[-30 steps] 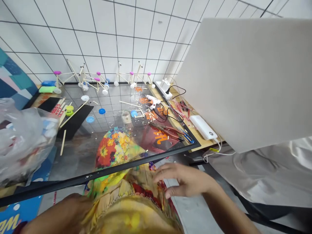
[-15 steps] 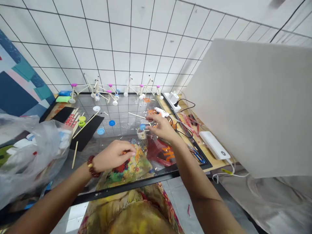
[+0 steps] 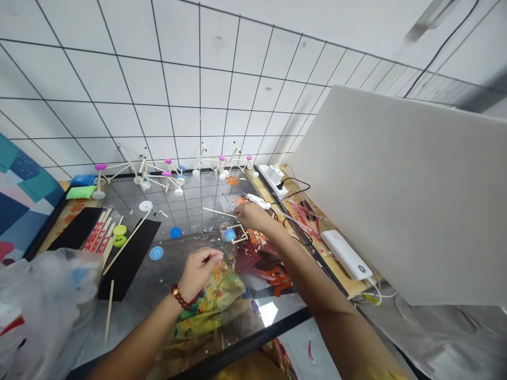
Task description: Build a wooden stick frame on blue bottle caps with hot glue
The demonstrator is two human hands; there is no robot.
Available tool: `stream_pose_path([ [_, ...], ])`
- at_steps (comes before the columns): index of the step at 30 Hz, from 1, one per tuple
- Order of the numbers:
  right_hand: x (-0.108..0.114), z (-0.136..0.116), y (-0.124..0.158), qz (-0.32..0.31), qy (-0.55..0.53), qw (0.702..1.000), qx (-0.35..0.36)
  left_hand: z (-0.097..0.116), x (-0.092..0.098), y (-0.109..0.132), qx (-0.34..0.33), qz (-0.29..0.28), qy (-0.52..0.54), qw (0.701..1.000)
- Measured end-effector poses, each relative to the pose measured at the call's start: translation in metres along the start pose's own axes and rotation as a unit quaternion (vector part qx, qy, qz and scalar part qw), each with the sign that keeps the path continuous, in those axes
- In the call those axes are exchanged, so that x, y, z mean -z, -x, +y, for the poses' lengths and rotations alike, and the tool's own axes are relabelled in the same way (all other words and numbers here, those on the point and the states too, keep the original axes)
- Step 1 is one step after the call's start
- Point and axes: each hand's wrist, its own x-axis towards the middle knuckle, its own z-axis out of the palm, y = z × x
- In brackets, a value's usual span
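My right hand (image 3: 253, 217) is over the far right part of the table, its fingers closed at the near end of a thin pale stick (image 3: 216, 212). Just below it lies a small square frame of sticks (image 3: 244, 234), with a blue cap (image 3: 229, 235) at its left side. My left hand (image 3: 201, 269), with a beaded bracelet at the wrist, hovers over the near middle. Its thumb and fingertips meet, and nothing shows between them. A white glue gun (image 3: 259, 201) rests just behind my right hand.
Stick models with bottle-cap wheels (image 3: 166, 182) line the back wall. Left are black card (image 3: 134, 258), yellow-green caps (image 3: 119, 236), loose sticks and a plastic bag (image 3: 43, 311). Blue caps (image 3: 156, 253) lie mid-table. A power strip (image 3: 273, 180), cables and a large pale panel (image 3: 396, 200) are right.
My right hand has moved away from the square frame and blue cap to the thin stick's end. My left hand is turned more upward. The view has tilted and shifted.
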Motion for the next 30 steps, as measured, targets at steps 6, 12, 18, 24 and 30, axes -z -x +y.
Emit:
stream_pose_path([
  [6, -0.002, -0.011, 0.002, 0.022, -0.015, 1.000, 0.001, -0.005, 0.006, 0.003, 0.069, 0.039, 0.113, 0.990],
  [12, -0.022, -0.020, 0.036, 0.022, -0.084, 0.993, 0.075, -0.005, 0.007, -0.004, 0.086, 0.098, 0.194, 0.972],
  [18, -0.038, -0.022, 0.042, 0.031, -0.101, 0.991, 0.085, 0.001, 0.007, -0.004, 0.100, 0.088, 0.184, 0.974],
  [24, -0.027, -0.038, 0.053, 0.058, -0.099, 0.986, 0.117, 0.000, 0.004, -0.006, 0.094, 0.117, 0.224, 0.963],
  [30, -0.004, -0.072, 0.063, 0.056, -0.033, 0.965, 0.254, 0.005, 0.010, -0.018, 0.200, 0.003, 0.458, 0.866],
])
